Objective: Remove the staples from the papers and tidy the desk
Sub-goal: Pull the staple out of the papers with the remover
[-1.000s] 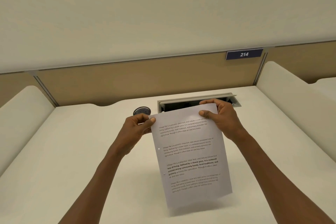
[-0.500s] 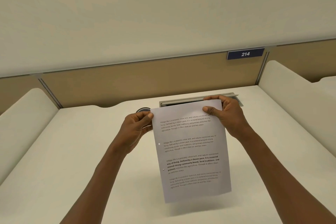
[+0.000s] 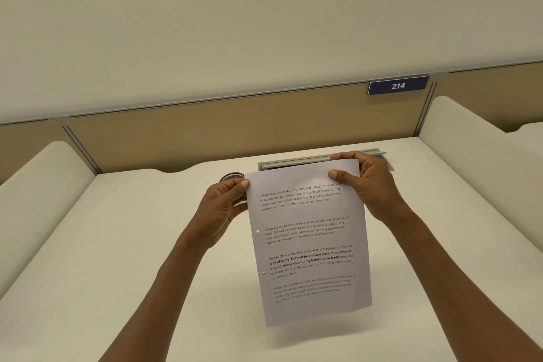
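White printed papers (image 3: 308, 244) with several text paragraphs and two punch holes on the left margin hang above the desk (image 3: 117, 258), lifted clear of it. My left hand (image 3: 223, 209) pinches the top left corner. My right hand (image 3: 367, 182) pinches the top right corner, thumb on the front. No staple is visible from here.
A round black mesh object (image 3: 232, 176) sits on the desk behind my left hand, partly hidden. A grey cable slot (image 3: 296, 162) runs along the desk's back. White side dividers (image 3: 476, 161) flank the desk. A blue sign "214" (image 3: 398, 86) hangs on the back panel.
The papers and both hands have risen slightly and shifted a little away from me; the grips on both top corners are unchanged.
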A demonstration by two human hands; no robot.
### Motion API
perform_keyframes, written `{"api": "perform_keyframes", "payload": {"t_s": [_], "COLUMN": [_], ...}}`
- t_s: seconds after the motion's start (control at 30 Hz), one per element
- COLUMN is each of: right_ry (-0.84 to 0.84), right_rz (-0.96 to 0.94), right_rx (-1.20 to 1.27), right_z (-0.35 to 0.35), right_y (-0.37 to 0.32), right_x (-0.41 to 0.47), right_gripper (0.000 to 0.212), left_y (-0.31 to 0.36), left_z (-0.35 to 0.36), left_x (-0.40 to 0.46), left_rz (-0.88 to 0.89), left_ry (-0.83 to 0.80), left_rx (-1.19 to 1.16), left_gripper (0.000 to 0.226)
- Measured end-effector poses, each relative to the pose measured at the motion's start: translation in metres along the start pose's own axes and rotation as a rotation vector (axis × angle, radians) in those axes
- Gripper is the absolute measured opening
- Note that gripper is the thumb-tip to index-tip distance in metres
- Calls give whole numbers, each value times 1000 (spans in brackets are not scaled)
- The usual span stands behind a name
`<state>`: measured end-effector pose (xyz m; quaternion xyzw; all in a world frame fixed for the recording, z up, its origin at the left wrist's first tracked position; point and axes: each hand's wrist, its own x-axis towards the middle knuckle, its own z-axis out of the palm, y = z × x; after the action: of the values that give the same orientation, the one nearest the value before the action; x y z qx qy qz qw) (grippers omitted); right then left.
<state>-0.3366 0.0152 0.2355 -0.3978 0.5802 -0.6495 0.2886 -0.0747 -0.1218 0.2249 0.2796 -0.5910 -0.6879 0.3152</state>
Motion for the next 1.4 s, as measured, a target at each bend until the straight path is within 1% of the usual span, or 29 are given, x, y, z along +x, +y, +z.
{"api": "perform_keyframes", "payload": {"t_s": [0.13, 0.27, 0.3, 0.37, 0.43, 0.5, 0.57, 0.63, 0.7, 0.73, 0.8, 0.83, 0.87, 0.9, 0.93, 0.97, 1.0, 1.07, 1.13, 1.2, 1.23, 1.27, 1.33, 1.37, 1.4], "right_ry": [5, 32, 56, 134, 183, 151, 38, -94, -132, -109, -17, 39, 91, 133, 165, 190, 200, 189, 140, 60, 18, -13, -43, -46, -44], "right_rz": [11, 41, 42, 15, -68, -166, -211, -207, -239, -272, -370, -423, -468, -495, -491, -454, -400, -287, -159, -31, 21, 61, 107, 119, 128], "right_rx": [-26, -70, -125, -322, -512, -575, -562, -559, -632, -667, -663, -647, -643, -648, -646, -625, -582, -432, -244, -25, 83, 171, 280, 308, 327], "right_z": [-2, -3, -2, 1, 6, 17, 33, 51, 68, 76, 85, 88, 88, 88, 87, 85, 82, 75, 68, 60, 57, 54, 50, 48, 47], "right_y": [4, 15, 18, 26, 31, 27, 16, 6, 4, 3, 2, 1, -1, -2, -4, -7, -10, -19, -29, -36, -38, -38, -36, -34, -33], "right_x": [3, 8, 10, 12, 11, 3, -11, -25, -34, -37, -40, -41, -41, -40, -39, -36, -34, -29, -26, -23, -22, -20, -17, -16, -15], "right_gripper": [33, 47, 53, 64, 69, 62, 56, 63, 67, 62, 35, 26, 23, 24, 25, 25, 23, 19, 16, 15, 15, 16, 18, 19, 20], "left_y": [0, 1, 1, 3, 6, 9, 11, 13, 15, 15, 17, 19, 21, 23, 24, 24, 22, 18, 14, 11, 9, 7, 4, 4, 3], "left_z": [7, 19, 23, 31, 40, 47, 54, 61, 67, 69, 75, 77, 77, 77, 77, 74, 71, 65, 58, 49, 44, 38, 32, 30, 29], "left_x": [-1, -3, -4, -5, -5, -5, -4, -4, -3, -2, -3, -3, -3, -4, -5, -5, -4, -2, -1, 0, 0, 0, -2, -4, -5], "left_rz": [38, 60, 61, 56, 54, 60, 60, 68, 81, 89, 111, 126, 142, 155, 163, 168, 175, 170, 111, 2, -33, -43, -24, -6, 5], "left_ry": [58, 97, 101, 98, 99, 112, 136, 177, 222, 242, 268, 274, 270, 255, 239, 243, 281, 421, 520, 521, 493, 447, 343, 311, 311], "left_rx": [80, 134, 141, 149, 151, 162, 164, 155, 157, 161, 175, 184, 182, 172, 155, 152, 175, 248, 237, 141, 91, 61, 44, 34, 18], "left_gripper": [22, 22, 23, 25, 27, 29, 29, 27, 20, 17, 17, 17, 16, 19, 24, 31, 37, 48, 68, 88, 91, 80, 48, 41, 39]}}
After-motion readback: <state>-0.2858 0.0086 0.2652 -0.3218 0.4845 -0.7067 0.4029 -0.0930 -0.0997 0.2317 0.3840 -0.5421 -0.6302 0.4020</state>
